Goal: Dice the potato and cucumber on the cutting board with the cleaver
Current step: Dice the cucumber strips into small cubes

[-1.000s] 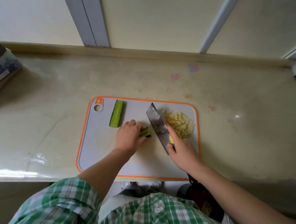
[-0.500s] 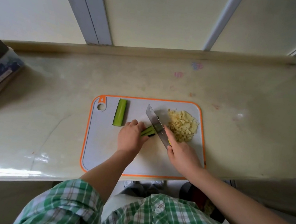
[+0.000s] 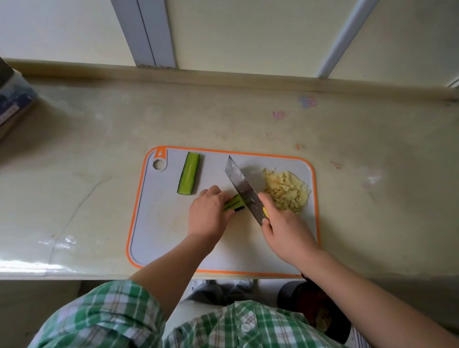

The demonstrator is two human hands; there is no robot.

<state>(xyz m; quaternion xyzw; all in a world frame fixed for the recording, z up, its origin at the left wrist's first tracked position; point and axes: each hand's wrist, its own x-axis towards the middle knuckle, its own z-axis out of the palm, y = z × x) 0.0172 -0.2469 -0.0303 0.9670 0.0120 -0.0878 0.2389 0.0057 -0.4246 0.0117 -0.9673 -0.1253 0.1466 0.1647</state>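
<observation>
The right hand (image 3: 284, 233) is clenched around the handle of the cleaver (image 3: 242, 188), with one finger stretched onto the blade, which is broad, rectangular, shiny steel. Just left of this grip, the left hand (image 3: 208, 212) grasps the strips (image 3: 234, 203) with curled fingers. They are thin green cucumber sticks with dark skin, and their free end meets the blade. Just right of the blade lies the potato (image 3: 285, 191), a rough heap of small pale yellow dice. Left of the left hand lies a long cucumber half (image 3: 189, 174), light green with dark edges. All lie on the board (image 3: 162, 232), smooth grey plastic with an orange rim and rounded corners, on a glossy beige counter (image 3: 79, 154).
</observation>
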